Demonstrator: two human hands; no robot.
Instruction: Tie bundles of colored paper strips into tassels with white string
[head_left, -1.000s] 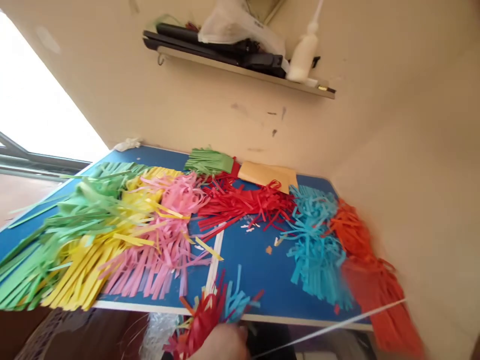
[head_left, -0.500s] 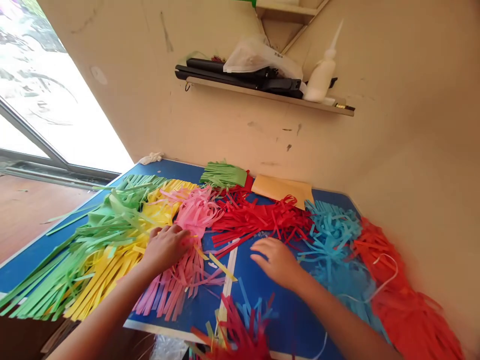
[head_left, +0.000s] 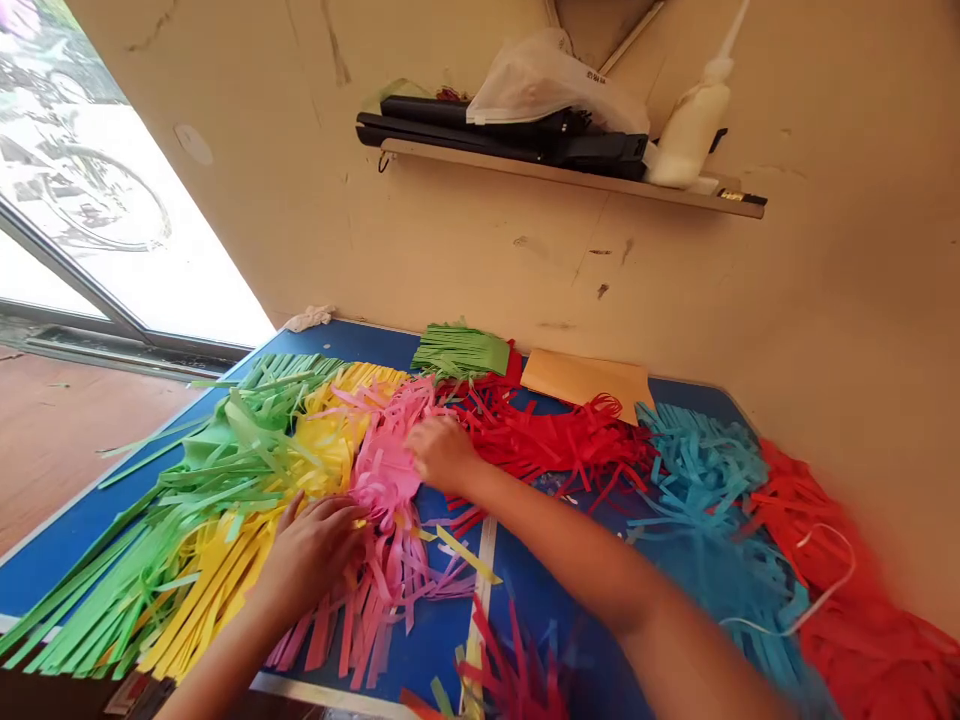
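A pink fringed paper strip (head_left: pixel 386 465) lies front to back across the table, its cut ends loose and tangled. My left hand (head_left: pixel 319 545) rests palm down where it borders the yellow fringed paper (head_left: pixel 217 575), thumb apart from the fingers. Farther up, my right hand (head_left: pixel 442 455) reaches across with bent fingertips at the pink paper's right edge; they appear closed on it, partly hidden by the hand. Green fringed paper (head_left: pixel 142 530) spreads at the far left. Red fringed paper (head_left: pixel 547 440) lies just beyond my right hand.
Blue fringed paper (head_left: pixel 705 470) and another red fringe (head_left: pixel 862 610) run along the right side. An orange paper piece (head_left: pixel 589 380) and green fringe bundle (head_left: pixel 461 350) sit by the wall. A wall shelf (head_left: pixel 570 180) holds a white bottle (head_left: pixel 690 130). Multicoloured strips (head_left: pixel 517 660) are at the front.
My right hand has moved left from over the blue tabletop onto the pink paper. My left hand has come slightly nearer along the pink fringe. The view has shifted a little.
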